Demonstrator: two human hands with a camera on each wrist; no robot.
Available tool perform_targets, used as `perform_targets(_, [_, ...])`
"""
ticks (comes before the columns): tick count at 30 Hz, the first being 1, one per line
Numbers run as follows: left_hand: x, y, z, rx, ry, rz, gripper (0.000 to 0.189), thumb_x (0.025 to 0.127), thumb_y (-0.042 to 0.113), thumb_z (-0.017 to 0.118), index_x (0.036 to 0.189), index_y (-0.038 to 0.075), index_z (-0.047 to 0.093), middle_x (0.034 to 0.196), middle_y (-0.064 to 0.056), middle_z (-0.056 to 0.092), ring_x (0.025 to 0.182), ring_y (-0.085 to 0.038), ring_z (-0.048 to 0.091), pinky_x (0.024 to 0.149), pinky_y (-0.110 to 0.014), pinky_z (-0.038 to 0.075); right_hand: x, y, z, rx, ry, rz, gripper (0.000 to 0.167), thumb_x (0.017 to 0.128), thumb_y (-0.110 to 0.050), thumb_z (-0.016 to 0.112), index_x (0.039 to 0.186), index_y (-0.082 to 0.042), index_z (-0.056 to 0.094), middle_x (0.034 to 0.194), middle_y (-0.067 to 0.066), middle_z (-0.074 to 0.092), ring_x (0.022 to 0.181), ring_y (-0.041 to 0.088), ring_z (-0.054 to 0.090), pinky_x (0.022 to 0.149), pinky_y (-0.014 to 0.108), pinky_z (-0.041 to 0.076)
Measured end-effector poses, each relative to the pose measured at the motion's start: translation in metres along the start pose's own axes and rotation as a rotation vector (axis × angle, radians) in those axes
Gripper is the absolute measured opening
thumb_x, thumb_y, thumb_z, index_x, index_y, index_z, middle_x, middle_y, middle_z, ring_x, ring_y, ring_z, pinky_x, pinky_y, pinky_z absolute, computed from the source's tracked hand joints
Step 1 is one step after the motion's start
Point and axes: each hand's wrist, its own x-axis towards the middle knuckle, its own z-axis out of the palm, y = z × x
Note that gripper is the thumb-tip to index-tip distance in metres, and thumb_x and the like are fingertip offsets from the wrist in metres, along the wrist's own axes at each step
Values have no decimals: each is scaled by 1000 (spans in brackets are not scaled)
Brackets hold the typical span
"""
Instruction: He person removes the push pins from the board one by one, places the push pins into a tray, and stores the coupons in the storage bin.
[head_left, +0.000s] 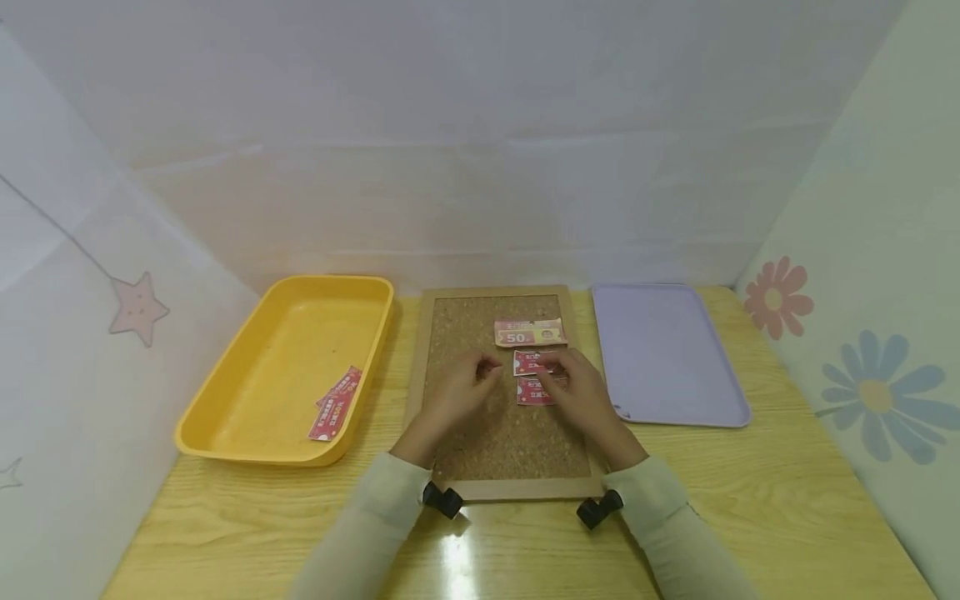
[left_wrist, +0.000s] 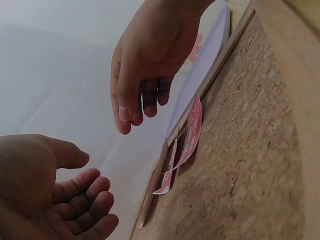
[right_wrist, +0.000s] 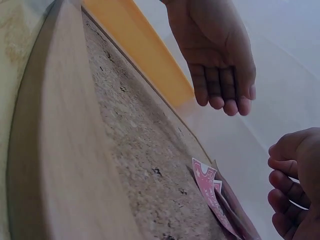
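Note:
A cork board (head_left: 480,454) with a wooden frame lies on the table, bearing three paper coupons. The uppermost coupon (head_left: 517,333) is larger, pink and yellow, and marked 50. Below it come a small red coupon (head_left: 527,363) and another red coupon (head_left: 531,394), their right parts covered by my right hand (head_left: 581,392). Both wrist views show the coupons curling up off the cork. My right hand hovers over them, fingers loosely bent, nothing in its grasp. Left of the coupons, my left hand (head_left: 459,390) is raised above the board, likewise loosely bent and holding nothing.
To the left stands a yellow tray (head_left: 281,333) with two red coupons (head_left: 333,408) overlapping near its right wall. A flat lilac tray (head_left: 663,350) lies right of the board. White sheeting (head_left: 480,192) rises behind the table, and patterned walls flank it.

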Motion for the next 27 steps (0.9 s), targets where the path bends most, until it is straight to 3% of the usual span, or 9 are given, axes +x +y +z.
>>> perform_targets(6, [11, -4, 14, -81, -60, -11, 25, 100, 28, 54, 116, 9, 62, 99, 1, 61, 89, -14, 57, 79, -33, 49, -6, 5, 4, 23, -35, 125, 24, 92, -24, 68, 113, -13, 67, 101, 2, 60, 89, 16, 58, 77, 36, 49])
perform_targets(10, [15, -5, 18, -133, -63, -22, 28, 100, 29, 55, 116, 7, 62, 98, 0, 61, 88, -16, 58, 77, -34, 49, -7, 6, 6, 31, -26, 118, 24, 93, -24, 67, 114, -13, 67, 99, 1, 59, 84, 15, 56, 72, 34, 48])
perform_targets(16, [20, -8, 26, -98, -55, -32, 25, 98, 29, 57, 113, 9, 63, 94, 0, 61, 84, -14, 57, 72, -32, 49, -5, 8, 7, 21, 2, 86, 24, 93, -24, 67, 114, -12, 67, 97, 2, 59, 80, 15, 55, 67, 33, 47])
perform_targets(27, [23, -16, 38, -170, -67, -69, 22, 97, 23, 58, 110, 6, 62, 93, -3, 60, 82, -16, 56, 68, -31, 48, -4, 13, 10, 31, -34, 162, 25, 93, -24, 66, 116, -13, 66, 100, 2, 58, 84, 16, 55, 71, 34, 47])
